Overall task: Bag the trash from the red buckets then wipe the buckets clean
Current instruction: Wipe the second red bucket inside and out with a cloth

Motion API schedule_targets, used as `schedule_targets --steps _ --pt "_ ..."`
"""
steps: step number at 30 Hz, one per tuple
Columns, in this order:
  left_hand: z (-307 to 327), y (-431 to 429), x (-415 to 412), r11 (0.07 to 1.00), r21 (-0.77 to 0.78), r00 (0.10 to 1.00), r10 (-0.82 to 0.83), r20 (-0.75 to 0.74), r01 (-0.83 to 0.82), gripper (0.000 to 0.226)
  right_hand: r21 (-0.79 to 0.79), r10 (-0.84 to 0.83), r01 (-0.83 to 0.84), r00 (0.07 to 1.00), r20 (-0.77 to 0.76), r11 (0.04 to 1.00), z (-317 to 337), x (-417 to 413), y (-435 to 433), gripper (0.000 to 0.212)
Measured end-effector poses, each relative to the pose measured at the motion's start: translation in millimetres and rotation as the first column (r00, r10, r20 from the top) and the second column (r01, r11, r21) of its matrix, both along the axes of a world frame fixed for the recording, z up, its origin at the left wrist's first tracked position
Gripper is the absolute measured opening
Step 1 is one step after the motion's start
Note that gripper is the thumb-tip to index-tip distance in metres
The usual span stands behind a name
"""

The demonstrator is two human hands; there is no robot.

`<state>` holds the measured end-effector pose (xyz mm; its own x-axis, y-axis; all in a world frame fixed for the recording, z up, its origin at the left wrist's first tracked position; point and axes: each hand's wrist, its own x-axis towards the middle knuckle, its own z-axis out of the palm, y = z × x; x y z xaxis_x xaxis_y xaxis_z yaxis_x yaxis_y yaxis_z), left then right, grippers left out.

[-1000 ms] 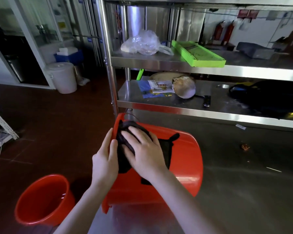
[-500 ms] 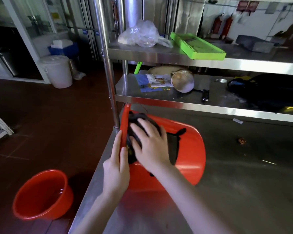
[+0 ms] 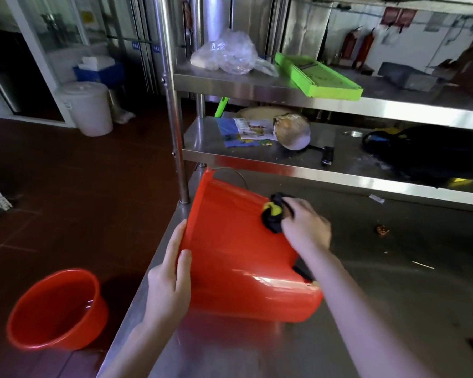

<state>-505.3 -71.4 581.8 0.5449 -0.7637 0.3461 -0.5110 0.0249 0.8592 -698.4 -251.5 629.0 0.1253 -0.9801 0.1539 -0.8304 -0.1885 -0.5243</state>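
Wiping step. A red bucket (image 3: 235, 255) lies on its side on the steel table (image 3: 393, 309). My left hand (image 3: 170, 279) pinches its rim, thumb on the outer wall. My right hand (image 3: 306, 227) clutches a bunched dark cloth (image 3: 273, 216) against that wall. Next, probably, I roll it to reach unwiped plastic. A second bucket (image 3: 55, 309) stands on the floor.

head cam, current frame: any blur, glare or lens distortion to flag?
Head view: right hand and the dark cloth it grips are motion-smeared; a glare streak sits low on the tipped red bucket; the shelf post bows from the wide-angle lens; the far right is dim.
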Motion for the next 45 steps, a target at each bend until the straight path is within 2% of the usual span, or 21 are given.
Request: schedule_targets --steps 4,6,10,13,15,17,21,24,26,27,29,31,33,36,38,39,41,43,45 --pt "3 1 6 0.999 0.05 1.0 -0.019 0.021 0.018 0.046 -0.288 0.324 -0.33 0.943 -0.069 0.899 13 87 51 0.037" --pt "7 6 15 0.995 0.081 0.998 -0.053 -0.037 0.056 0.044 -0.363 0.38 -0.4 0.916 -0.129 0.842 13 105 71 0.041" --pt "44 -15 40 0.976 0.139 0.977 -0.144 -0.154 0.166 0.039 -0.404 0.388 -0.43 0.903 -0.186 0.807 6 102 84 0.041" --pt "77 -68 54 0.974 0.217 0.987 -0.034 -0.158 0.069 0.056 -0.483 0.475 -0.515 0.854 -0.213 0.708 -2 103 101 0.039" --pt "89 -96 52 0.924 0.379 0.996 0.075 -0.044 -0.053 0.063 -0.514 0.517 -0.546 0.829 -0.215 0.662 -9 100 106 0.037" --pt "91 -107 40 0.903 0.419 0.995 0.074 0.061 -0.092 0.06 -0.508 0.516 -0.528 0.838 -0.181 0.68 -15 89 101 0.038" --pt "86 -104 20 0.927 0.365 0.99 0.034 0.137 -0.082 0.045 -0.426 0.408 -0.443 0.896 -0.175 0.789 -22 48 76 0.045" --pt "69 -70 19 0.973 0.228 0.993 0.011 0.116 -0.038 0.04 -0.272 0.116 -0.131 0.991 -0.07 0.953 -25 0 37 0.041" --pt "53 -46 17 0.985 0.173 0.998 0.022 0.053 -0.031 0.041 -0.098 -0.043 0.047 0.998 0.039 0.994 -23 -25 12 0.038" --pt "46 -40 15 0.988 0.15 1.0 0.02 0.016 -0.022 0.041 -0.05 -0.076 0.079 0.995 0.063 0.996 -22 -28 3 0.038" --pt "40 -38 12 0.993 0.116 1.0 0.007 -0.023 -0.004 0.04 -0.09 -0.058 0.059 0.998 0.005 0.994 -17 -8 4 0.036" --pt "40 -42 14 0.994 0.109 1.0 -0.006 -0.009 0.007 0.039 -0.238 0.076 -0.091 0.995 -0.07 0.967 -11 35 22 0.035" --pt "38 -42 19 0.995 0.099 0.999 -0.002 0.05 -0.003 0.041 -0.336 0.263 -0.28 0.96 -0.097 0.899 -9 81 48 0.037" --pt "31 -33 26 0.997 0.073 0.997 0.024 0.069 -0.029 0.042 -0.383 0.446 -0.459 0.886 -0.126 0.802 -11 109 71 0.037" --pt "28 -27 27 0.998 0.063 0.999 0.015 0.048 -0.018 0.04 -0.402 0.474 -0.501 0.864 -0.171 0.766 -15 93 63 0.04" --pt "27 -25 27 0.998 0.066 1.0 0.01 0.03 -0.012 0.039 -0.402 0.451 -0.482 0.875 -0.174 0.779 -17 80 56 0.041" --pt "27 -22 25 0.998 0.068 1.0 0.003 -0.016 -0.002 0.039 -0.38 0.304 -0.327 0.945 -0.122 0.865 -19 49 36 0.041" --pt "27 -19 22 0.998 0.062 1.0 0.003 -0.018 -0.002 0.04 -0.209 0.111 -0.124 0.991 -0.074 0.97 -15 17 9 0.038" --pt "26 -16 18 0.999 0.05 1.0 -0.004 -0.014 0.005 0.041 0.021 -0.01 0.011 0.999 -0.043 1.0 -10 -3 -11 0.037"
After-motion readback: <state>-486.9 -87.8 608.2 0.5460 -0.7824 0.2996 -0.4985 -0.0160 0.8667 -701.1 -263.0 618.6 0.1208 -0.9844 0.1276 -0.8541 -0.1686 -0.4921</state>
